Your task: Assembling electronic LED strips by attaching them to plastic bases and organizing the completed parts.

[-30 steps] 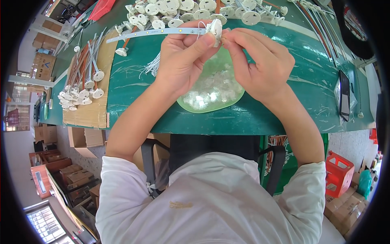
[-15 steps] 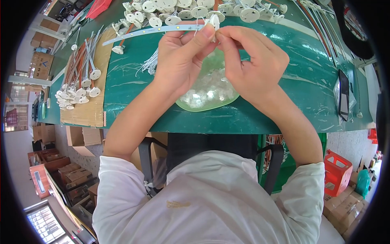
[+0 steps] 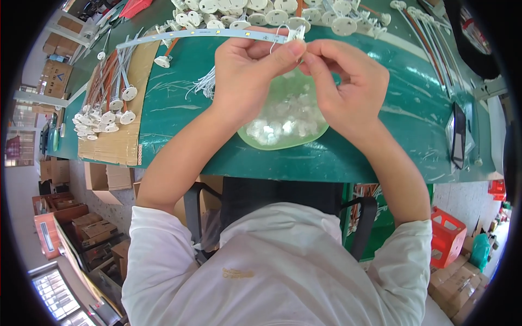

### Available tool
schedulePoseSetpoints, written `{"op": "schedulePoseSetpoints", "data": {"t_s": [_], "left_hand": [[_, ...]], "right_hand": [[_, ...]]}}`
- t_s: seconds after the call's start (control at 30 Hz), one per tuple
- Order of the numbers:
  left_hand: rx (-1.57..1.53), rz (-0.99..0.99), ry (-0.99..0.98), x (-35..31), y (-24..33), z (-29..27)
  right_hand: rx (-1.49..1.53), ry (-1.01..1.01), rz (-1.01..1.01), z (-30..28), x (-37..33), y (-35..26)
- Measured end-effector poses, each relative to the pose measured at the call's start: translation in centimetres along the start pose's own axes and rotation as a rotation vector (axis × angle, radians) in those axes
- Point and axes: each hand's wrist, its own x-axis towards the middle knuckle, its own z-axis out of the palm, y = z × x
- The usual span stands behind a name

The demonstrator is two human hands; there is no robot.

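My left hand [image 3: 244,76] is closed, pinching a white plastic holder [image 3: 296,31] between thumb and fingers above the far side of the green bowl. From that holder a narrow LED strip [image 3: 201,33] with small yellow chips stretches out to the left, bowing slightly. A thin white wire loops around the strip's end beside my left fingers. My right hand [image 3: 353,76] has thumb and forefinger pressed together just right of the holder, near my left thumb tip; whatever they pinch is too small to make out. Below both hands, the translucent green bowl [image 3: 255,143] contains many small clear pieces.
Numerous white round-based holders [image 3: 343,26] crowd the far table edge. More strips with white bases [image 3: 109,117] lie on cardboard [image 3: 130,146] at left. White wires [image 3: 204,84] sit behind my left wrist. A black phone-like device [image 3: 458,136] and long strips [image 3: 429,49] lie right.
Both hands, with the holder and LED strip, appear a little different in position, and the holder has tilted. The strip's free end reaches farther left. The whole view has shifted slightly.
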Motion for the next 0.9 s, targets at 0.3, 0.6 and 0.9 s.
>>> {"op": "schedulePoseSetpoints", "data": {"t_s": [0.3,0.6,0.9], "left_hand": [[0.318,0.252,-0.144,0.3,1.3,0.2],[0.677,0.507,-0.155,0.7,1.1,-0.6],[0.803,0.628,-0.202,0.6,1.2,-0.7]], "right_hand": [[0.428,0.026,0.460,-0.3,0.1,-1.3],[-0.030,0.167,-0.089,-1.1,1.0,-0.2],[-0.178,0.136,-0.371,-1.1,1.2,0.0]]}}
